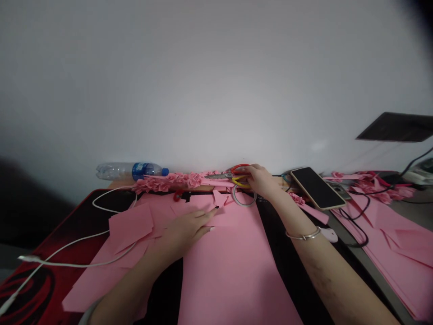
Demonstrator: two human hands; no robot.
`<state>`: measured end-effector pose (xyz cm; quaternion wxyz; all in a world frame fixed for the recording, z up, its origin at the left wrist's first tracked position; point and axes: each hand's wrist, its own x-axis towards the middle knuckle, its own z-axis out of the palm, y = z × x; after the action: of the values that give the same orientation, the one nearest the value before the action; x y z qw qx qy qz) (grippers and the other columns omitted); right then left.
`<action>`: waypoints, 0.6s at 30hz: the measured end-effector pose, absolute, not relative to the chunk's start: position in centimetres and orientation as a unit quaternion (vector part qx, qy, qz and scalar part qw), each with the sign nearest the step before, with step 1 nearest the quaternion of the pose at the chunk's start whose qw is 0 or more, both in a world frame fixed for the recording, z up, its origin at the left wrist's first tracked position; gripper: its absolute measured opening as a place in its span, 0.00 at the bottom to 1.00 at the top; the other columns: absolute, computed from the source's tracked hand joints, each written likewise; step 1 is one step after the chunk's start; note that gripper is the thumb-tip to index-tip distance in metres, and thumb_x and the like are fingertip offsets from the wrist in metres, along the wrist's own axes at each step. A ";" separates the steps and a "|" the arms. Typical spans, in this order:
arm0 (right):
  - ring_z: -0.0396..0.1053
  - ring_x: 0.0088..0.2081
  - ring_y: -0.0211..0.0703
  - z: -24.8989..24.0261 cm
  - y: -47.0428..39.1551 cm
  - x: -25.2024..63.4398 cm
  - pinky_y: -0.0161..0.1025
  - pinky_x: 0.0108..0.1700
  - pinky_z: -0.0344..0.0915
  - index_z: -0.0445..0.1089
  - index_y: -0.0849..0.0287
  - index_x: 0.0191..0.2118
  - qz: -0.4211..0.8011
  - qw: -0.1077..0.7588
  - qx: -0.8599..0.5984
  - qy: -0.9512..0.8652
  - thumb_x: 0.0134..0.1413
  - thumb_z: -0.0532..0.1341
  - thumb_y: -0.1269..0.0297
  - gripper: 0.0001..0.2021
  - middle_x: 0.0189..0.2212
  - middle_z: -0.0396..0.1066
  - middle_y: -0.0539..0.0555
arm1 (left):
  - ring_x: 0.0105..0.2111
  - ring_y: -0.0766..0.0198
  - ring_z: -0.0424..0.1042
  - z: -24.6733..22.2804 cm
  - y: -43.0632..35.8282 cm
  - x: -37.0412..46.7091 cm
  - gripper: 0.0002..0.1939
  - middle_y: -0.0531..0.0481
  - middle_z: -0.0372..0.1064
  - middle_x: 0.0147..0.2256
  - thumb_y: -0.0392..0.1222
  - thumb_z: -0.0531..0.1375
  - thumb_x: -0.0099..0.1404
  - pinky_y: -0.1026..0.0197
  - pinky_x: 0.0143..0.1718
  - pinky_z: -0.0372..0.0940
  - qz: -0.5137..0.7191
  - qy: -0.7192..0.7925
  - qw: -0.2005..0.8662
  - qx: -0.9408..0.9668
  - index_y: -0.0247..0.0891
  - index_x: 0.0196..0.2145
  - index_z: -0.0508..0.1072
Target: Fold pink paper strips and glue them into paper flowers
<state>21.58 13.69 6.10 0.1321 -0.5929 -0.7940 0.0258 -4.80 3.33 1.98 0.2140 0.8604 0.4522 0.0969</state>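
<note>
My right hand (262, 180) is at the back of the desk, its fingers closed on the handles of a pair of scissors (239, 181). One handle is red, the other yellow, and the metal blades point left over pink paper pieces. Flat on the pink paper lies my left hand (187, 230), fingers stretched toward the right. Under its fingertips is the far end of a long pink sheet (233, 275). Just below the scissors, a roll of tape (244, 198) rests close to my right hand. A small folded pink scrap (219, 197) lies beyond my left fingertips.
Pink paper flowers (169, 181) line the wall, beside a lying plastic bottle (131, 170). More pink sheets (131, 228) lie left, crossed by a white cable (81, 265). To the right are a phone (318, 187), black cables (363, 225) and stacked pink paper (402, 266).
</note>
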 end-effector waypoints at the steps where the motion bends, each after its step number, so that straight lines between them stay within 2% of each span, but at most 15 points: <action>1: 0.67 0.49 0.49 6.5 13.0 21.4 0.41 0.48 0.61 0.67 0.62 0.55 0.031 0.134 -0.601 -0.787 0.55 0.53 0.76 0.22 0.51 0.69 0.64 | 0.58 0.55 0.62 1.9 3.3 -4.8 0.25 0.54 0.57 0.62 0.45 0.48 0.72 0.54 0.54 0.61 0.097 0.446 0.215 0.863 0.53 0.65 0.51; 4: 0.70 0.45 0.49 7.8 10.3 20.7 0.39 0.43 0.64 0.70 0.59 0.53 0.061 0.132 -0.607 -0.781 0.54 0.56 0.74 0.20 0.47 0.72 0.61 | 0.56 0.56 0.64 1.7 3.4 -4.7 0.26 0.53 0.59 0.61 0.42 0.50 0.71 0.56 0.53 0.62 0.099 0.437 0.219 0.867 0.54 0.64 0.53; 6: 0.70 0.46 0.48 8.5 7.9 20.4 0.38 0.44 0.64 0.69 0.52 0.54 0.083 0.137 -0.594 -0.788 0.55 0.56 0.73 0.21 0.48 0.73 0.56 | 0.55 0.56 0.66 1.5 3.4 -4.6 0.25 0.53 0.61 0.60 0.41 0.51 0.70 0.56 0.53 0.62 0.106 0.428 0.221 0.870 0.55 0.63 0.55; 8: 0.71 0.47 0.50 8.9 5.6 20.7 0.40 0.44 0.64 0.70 0.51 0.53 0.132 0.172 -0.586 -0.781 0.55 0.56 0.72 0.20 0.48 0.74 0.55 | 0.54 0.56 0.66 1.5 3.5 -4.6 0.25 0.54 0.61 0.60 0.41 0.51 0.70 0.55 0.53 0.62 0.107 0.420 0.222 0.873 0.54 0.63 0.55; 13: 0.73 0.42 0.49 8.4 1.4 24.2 0.42 0.42 0.68 0.72 0.55 0.46 0.147 0.246 -0.646 -0.707 0.52 0.54 0.69 0.17 0.41 0.76 0.55 | 0.55 0.54 0.66 1.6 3.4 -4.5 0.24 0.55 0.61 0.60 0.43 0.51 0.71 0.52 0.53 0.62 0.101 0.427 0.234 0.867 0.57 0.62 0.56; 18: 0.74 0.44 0.52 6.5 -0.5 29.9 0.46 0.44 0.68 0.72 0.58 0.46 0.113 0.217 -0.728 -0.640 0.46 0.53 0.67 0.20 0.43 0.76 0.58 | 0.56 0.55 0.64 1.5 3.2 -4.4 0.24 0.57 0.61 0.60 0.44 0.49 0.72 0.53 0.55 0.61 0.115 0.419 0.241 0.868 0.58 0.63 0.54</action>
<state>29.88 -0.54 6.49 0.2168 -0.7280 -0.6404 0.1134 -4.35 3.16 1.51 0.2407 0.8677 0.4194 0.1150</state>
